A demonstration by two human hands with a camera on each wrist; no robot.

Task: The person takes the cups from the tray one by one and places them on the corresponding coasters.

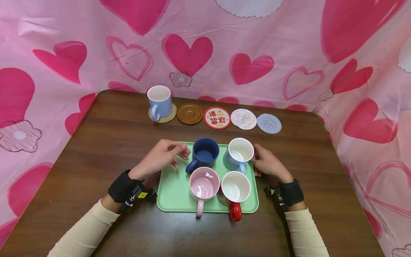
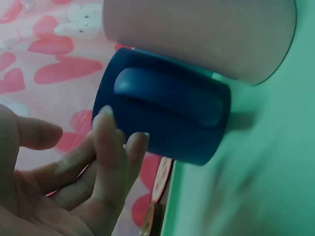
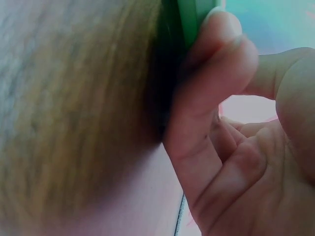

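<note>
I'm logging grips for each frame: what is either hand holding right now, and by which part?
The right hand grips the green tray by its right edge. The left hand holds nothing, its fingers just short of the navy mug.

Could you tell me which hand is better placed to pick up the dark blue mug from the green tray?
Probably the left hand: its fingertips hover beside the dark blue mug, near its handle, while the right hand rests at the green tray's far edge, behind the light blue mug.

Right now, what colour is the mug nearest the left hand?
Dark navy blue mug, matching handle; clearest in the head view, beside the left hand.
</note>
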